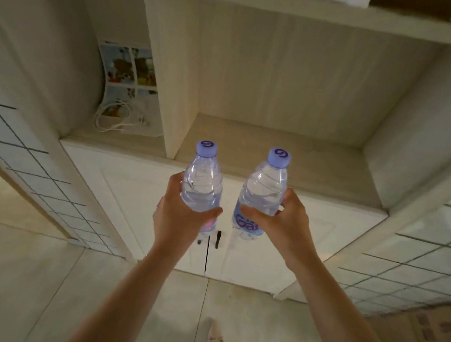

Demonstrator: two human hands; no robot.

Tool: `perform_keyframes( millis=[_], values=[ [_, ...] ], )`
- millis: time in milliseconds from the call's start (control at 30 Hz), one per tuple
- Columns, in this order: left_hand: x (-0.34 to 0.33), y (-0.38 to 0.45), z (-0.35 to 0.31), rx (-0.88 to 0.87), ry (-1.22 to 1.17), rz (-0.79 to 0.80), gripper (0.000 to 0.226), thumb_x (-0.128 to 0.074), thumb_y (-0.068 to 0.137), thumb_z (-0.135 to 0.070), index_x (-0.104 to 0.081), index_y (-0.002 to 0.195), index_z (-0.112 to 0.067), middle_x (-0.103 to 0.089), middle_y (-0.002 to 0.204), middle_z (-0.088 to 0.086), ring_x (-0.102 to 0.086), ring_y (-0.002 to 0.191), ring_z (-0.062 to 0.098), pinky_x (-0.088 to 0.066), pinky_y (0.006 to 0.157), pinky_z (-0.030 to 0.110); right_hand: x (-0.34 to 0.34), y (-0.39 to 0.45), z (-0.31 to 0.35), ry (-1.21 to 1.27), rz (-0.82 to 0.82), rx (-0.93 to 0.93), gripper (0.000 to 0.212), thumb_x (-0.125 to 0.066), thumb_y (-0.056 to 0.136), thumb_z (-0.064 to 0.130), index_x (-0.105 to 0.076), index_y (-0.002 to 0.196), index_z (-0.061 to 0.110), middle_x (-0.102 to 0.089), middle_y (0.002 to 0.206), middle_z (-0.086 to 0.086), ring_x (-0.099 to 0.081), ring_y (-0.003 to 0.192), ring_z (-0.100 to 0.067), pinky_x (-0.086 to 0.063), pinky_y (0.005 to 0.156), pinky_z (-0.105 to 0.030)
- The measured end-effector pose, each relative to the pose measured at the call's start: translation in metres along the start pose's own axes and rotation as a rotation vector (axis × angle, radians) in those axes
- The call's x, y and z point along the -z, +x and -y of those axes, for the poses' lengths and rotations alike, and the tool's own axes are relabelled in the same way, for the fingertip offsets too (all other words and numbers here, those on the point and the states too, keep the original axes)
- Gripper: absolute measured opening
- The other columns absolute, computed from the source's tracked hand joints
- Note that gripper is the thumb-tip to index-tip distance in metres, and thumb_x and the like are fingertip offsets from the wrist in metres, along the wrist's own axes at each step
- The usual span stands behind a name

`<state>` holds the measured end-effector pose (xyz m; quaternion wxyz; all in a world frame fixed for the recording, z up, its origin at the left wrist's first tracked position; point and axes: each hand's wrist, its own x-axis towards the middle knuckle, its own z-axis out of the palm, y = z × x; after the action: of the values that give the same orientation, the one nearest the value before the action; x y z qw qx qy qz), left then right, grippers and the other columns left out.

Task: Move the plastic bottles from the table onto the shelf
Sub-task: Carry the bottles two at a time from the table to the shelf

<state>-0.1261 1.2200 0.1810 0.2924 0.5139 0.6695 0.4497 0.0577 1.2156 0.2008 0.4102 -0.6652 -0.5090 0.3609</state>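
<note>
Mid-carry: left hand (180, 216) wrapped around one plastic bottle (202, 185), right hand (285, 220) around another bottle (261, 199), both upright before the shelf (275, 159). Next, probably: reach forward, set down, release grip.

The shelf (288, 160) opens wide ahead, bounded by a vertical divider panel (171, 96) on its left, a side wall (404, 127) on its right and an upper shelf board (316, 14) overhead. Left of the divider, a narrower bay holds a coiled white cable (113, 121) and a picture sheet (129, 73) against its back. Below the shelf edge stand closed cabinet doors (159, 214) with dark handles (218, 238).
</note>
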Motion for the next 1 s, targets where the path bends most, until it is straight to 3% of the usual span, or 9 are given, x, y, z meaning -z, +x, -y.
perform_keyframes(
  millis=[167,333,500,600,667,867,1000],
  values=[
    [-0.034,0.074,-0.035,-0.009,-0.062,-0.04,0.066,-0.091,0.055,-0.032,-0.049,0.107,-0.03,-0.063,0.087,-0.018,-0.062,0.081,0.006,-0.047,0.074,0.03,0.005,0.088,0.025,0.06,0.03,0.117,0.056,-0.085,0.059,0.04,-0.059,0.106,0.025,-0.069,0.096,0.008,-0.068,0.088,-0.005,-0.059,0.078,-0.035],
    [-0.06,0.129,-0.043,-0.05,-0.126,-0.082,0.072,-0.091,0.053,-0.018,-0.052,0.113,-0.023,-0.064,0.093,-0.013,-0.064,0.086,0.012,-0.053,0.074,0.034,-0.004,0.155,0.033,0.028,0.02,0.153,0.062,-0.084,0.056,0.048,-0.059,0.108,0.025,-0.071,0.096,0.01,-0.068,0.087,-0.005,-0.059,0.079,-0.037],
    [-0.069,0.16,-0.042,-0.043,-0.157,-0.108,0.071,-0.09,0.055,-0.012,-0.054,0.116,-0.019,-0.063,0.089,-0.015,-0.063,0.081,0.006,-0.049,0.062,0.016,-0.019,0.181,0.034,0.026,0.044,0.164,0.062,-0.086,0.06,0.035,-0.056,0.111,0.015,-0.069,0.1,0.004,-0.067,0.089,-0.01,-0.058,0.079,-0.036],
    [-0.069,0.172,-0.037,-0.022,-0.162,-0.104,0.066,-0.09,0.058,-0.018,-0.055,0.115,-0.02,-0.065,0.088,-0.013,-0.063,0.078,0.002,-0.044,0.054,0.006,-0.028,0.186,0.032,0.001,0.039,0.144,0.059,-0.087,0.062,0.029,-0.054,0.108,0.011,-0.068,0.101,0.0,-0.066,0.09,-0.015,-0.054,0.074,-0.027],
    [-0.069,0.177,-0.033,-0.001,-0.165,-0.105,0.065,-0.09,0.059,-0.019,-0.056,0.114,-0.022,-0.065,0.088,-0.013,-0.063,0.078,0.001,-0.044,0.057,0.011,-0.034,0.187,0.03,-0.015,0.034,0.146,0.054,-0.088,0.061,0.025,-0.052,0.1,0.015,-0.066,0.097,0.001,-0.064,0.087,-0.015,-0.047,0.066,-0.017],
    [-0.066,0.184,-0.017,-0.013,-0.171,-0.065,0.071,-0.092,0.055,-0.02,-0.055,0.116,-0.023,-0.067,0.095,-0.013,-0.066,0.086,0.006,-0.05,0.069,0.022,-0.047,0.184,0.022,0.003,-0.007,0.164,0.056,-0.088,0.059,0.023,-0.049,0.1,0.025,-0.066,0.099,0.0,-0.065,0.088,-0.013,-0.049,0.066,-0.018],
    [-0.065,0.184,-0.007,-0.067,-0.151,-0.011,0.079,-0.091,0.056,-0.02,-0.05,0.123,-0.022,-0.067,0.105,-0.009,-0.066,0.093,0.01,-0.054,0.075,0.028,-0.051,0.176,0.017,0.042,-0.03,0.215,0.071,-0.088,0.061,0.022,-0.044,0.116,0.03,-0.063,0.102,0.013,-0.063,0.087,0.002,-0.046,0.065,-0.006]
  ],
)
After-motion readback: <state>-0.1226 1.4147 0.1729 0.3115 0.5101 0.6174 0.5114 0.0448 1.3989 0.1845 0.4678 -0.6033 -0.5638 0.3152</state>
